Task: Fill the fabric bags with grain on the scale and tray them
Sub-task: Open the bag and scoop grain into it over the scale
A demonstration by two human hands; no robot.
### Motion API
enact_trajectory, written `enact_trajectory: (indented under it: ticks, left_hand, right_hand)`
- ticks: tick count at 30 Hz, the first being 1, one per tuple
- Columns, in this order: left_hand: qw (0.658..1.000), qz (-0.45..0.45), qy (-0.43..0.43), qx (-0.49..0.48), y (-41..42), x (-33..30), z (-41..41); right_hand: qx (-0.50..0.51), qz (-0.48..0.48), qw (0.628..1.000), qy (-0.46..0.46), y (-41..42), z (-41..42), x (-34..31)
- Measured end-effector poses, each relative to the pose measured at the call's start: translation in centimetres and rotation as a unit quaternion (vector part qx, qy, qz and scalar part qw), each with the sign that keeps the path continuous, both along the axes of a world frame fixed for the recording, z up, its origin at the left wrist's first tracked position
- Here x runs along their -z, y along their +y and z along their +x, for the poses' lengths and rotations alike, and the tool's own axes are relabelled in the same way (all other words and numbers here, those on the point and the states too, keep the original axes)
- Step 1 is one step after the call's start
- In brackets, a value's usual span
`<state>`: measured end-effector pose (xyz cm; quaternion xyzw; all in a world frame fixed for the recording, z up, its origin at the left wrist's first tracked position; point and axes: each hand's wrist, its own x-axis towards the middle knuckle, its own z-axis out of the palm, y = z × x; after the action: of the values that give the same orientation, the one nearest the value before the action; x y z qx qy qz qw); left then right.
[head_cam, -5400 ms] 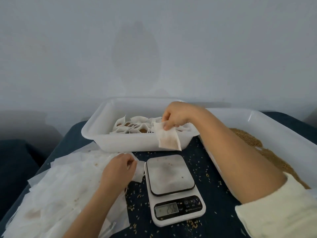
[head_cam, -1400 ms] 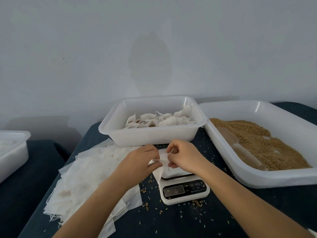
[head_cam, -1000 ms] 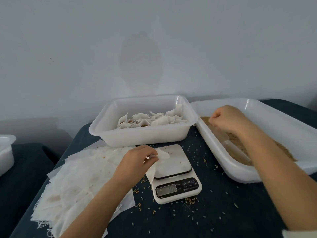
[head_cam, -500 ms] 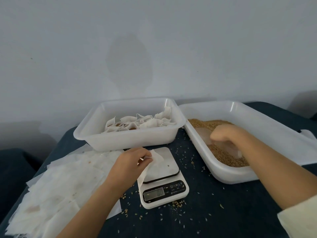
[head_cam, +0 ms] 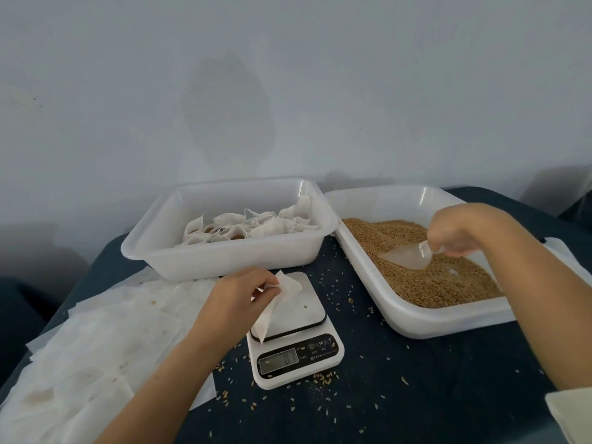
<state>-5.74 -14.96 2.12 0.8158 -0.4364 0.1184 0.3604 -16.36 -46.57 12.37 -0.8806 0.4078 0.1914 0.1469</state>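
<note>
Here the left hand (head_cam: 238, 294) pinches the top edge of a white fabric bag (head_cam: 282, 299) between thumb and curled fingers, holding it at the near-left corner of the scale (head_cam: 296, 334), so the bag hangs over the platform's left edge with its lower tip just past the rim. The scale's display sits below that grip, toward the person; its digits are too faint to read. Left of the grip, a spread pile of empty bags (head_cam: 96, 344) lies flat on the dark blue table (head_cam: 416, 395), and loose grains are scattered on the cloth around the scale. Directly beyond the grip stands a white tray (head_cam: 224, 261) holding filled bags (head_cam: 253, 227), packed upright with open tops.

Well to the right of that grip, the right hand (head_cam: 455, 238) has its fingers curled round the handle of a clear plastic scoop (head_cam: 408, 257), whose blade rests on the grain (head_cam: 426, 277). The grain fills a larger white bin (head_cam: 426, 325), just beside the tray and to the right of the scale. A cream sleeve (head_cam: 573, 411) shows at the lower right corner.
</note>
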Motion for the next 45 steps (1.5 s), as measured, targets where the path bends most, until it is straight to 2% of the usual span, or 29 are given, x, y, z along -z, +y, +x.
enact_trajectory:
  ticks: [3,7,11,15,19,25,33,40,45]
  left_hand:
    - [1.000,0.000,-0.002,0.001,-0.1,0.0,-0.1]
    - [1.000,0.001,-0.001,0.004,-0.2,0.0,-0.2]
    - [1.000,0.004,-0.005,0.009,-0.2,0.0,-0.1]
    - [1.000,0.000,-0.005,0.012,-0.1,0.1,-0.2]
    - [1.000,-0.003,-0.006,0.011,-0.2,0.1,-0.3]
    - [1.000,-0.005,0.006,0.010,0.0,0.6,-0.2]
    - [1.000,-0.011,-0.001,0.014,-0.1,0.7,-0.4]
    - [1.000,-0.021,-0.009,0.005,0.3,0.2,0.1]
    - [1.000,-0.026,-0.015,-0.001,0.2,0.2,0.4]
  right_hand:
    - [-0.011,-0.007,0.999,0.045,0.4,-0.6,-0.4]
    - [-0.026,-0.071,0.997,0.028,0.5,-0.9,-1.5]
    - [-0.040,-0.034,0.997,0.063,0.6,-1.2,-2.1]
    - [-0.066,-0.071,0.993,0.064,1.7,-1.2,-1.0]
    - [-0.094,-0.088,0.992,0.008,2.2,-0.4,2.1]
    - [-0.074,-0.061,0.992,-0.079,2.6,1.4,6.0]
    - [-0.085,-0.076,0.987,-0.111,1.8,4.8,6.3]
    - [-0.078,-0.077,0.984,-0.142,0.5,4.1,6.5]
    - [-0.058,-0.031,0.974,-0.218,-1.0,2.0,6.2]
